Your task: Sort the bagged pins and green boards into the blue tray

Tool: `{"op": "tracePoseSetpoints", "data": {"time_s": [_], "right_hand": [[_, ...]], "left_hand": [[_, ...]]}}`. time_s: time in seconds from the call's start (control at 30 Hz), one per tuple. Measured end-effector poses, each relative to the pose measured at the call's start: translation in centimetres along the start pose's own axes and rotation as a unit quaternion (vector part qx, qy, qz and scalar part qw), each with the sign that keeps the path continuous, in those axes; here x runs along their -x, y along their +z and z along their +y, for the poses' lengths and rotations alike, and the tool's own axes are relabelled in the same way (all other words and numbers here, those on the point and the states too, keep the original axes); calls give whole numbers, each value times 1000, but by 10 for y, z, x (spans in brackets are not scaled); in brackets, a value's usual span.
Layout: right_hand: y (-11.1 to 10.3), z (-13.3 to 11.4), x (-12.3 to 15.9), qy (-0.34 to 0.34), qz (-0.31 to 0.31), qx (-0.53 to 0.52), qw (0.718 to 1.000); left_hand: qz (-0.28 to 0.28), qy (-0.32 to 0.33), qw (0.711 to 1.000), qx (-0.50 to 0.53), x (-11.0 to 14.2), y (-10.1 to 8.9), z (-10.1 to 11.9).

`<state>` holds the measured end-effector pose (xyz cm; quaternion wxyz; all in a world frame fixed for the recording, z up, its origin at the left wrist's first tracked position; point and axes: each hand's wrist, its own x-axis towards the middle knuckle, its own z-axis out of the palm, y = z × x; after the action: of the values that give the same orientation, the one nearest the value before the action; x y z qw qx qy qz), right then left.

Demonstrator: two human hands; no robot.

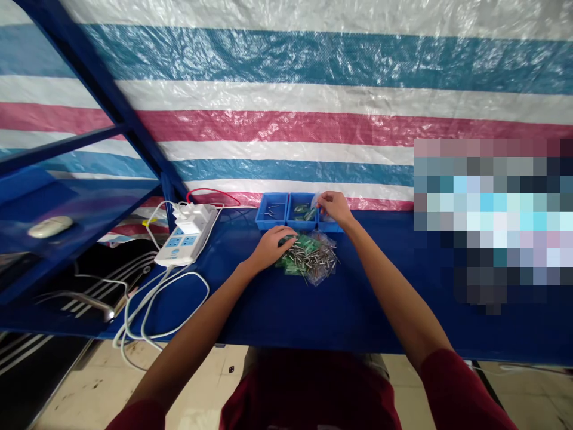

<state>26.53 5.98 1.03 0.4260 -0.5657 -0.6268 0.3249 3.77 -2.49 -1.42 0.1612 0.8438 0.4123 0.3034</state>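
Observation:
A pile of metal screw-like pins, small green pieces and clear plastic bags lies on the blue table. My left hand rests at the pile's left edge, fingers curved over green pieces, with a gap between thumb and fingers. Above the bins, my right hand pinches a small clear plastic bag. Behind the pile stand three blue bins in a row. Some pins show in the left bin, green pieces in the middle bin. My right hand partly covers the right bin.
A white power strip with plugged-in adapters stands left of the bins, its white cables looping over the table's front edge. A blue metal frame rises at left. Striped plastic sheeting hangs behind. The right side is pixelated.

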Motion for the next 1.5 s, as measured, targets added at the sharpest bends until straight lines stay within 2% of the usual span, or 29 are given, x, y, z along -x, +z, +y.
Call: {"op": "tracePoseSetpoints", "data": {"time_s": [0.1,0.13,0.23,0.33,0.4,0.47,0.53,0.6,0.67,0.8,0.93,1.17,1.5], "right_hand": [[-5,2,25,3,-62,-101,993],[-6,3,32,20,-46,-127,991],[-9,6,46,74,59,-168,981],[-14,9,58,77,110,-71,988],[-19,11,72,21,109,39,993],[-21,13,91,-61,36,130,989],[-20,18,111,-145,-69,211,964],[-16,25,129,-178,-146,289,929],[-9,32,140,-176,-189,350,900],[4,39,142,-169,-200,399,879],[12,40,135,-165,-179,406,881],[20,39,132,-131,-154,405,891],[14,25,127,-128,-147,420,886]], "left_hand": [[12,-7,1000,13,-1,0,3],[14,-10,1000,16,-1,0,3],[-2,-16,1000,19,-1,-3,2],[-60,-20,998,6,0,-11,2],[-114,-24,993,-15,4,-18,4],[-164,-23,985,-40,11,-22,6],[-200,-12,977,-66,18,-22,6],[-224,-2,970,-91,25,-17,3],[-235,0,965,-113,29,-10,-2],[-222,7,965,-141,32,4,-13],[-196,8,971,-138,32,9,-16],[-181,-25,978,-98,28,7,-12],[-134,-54,989,-39,24,9,-13]]}}
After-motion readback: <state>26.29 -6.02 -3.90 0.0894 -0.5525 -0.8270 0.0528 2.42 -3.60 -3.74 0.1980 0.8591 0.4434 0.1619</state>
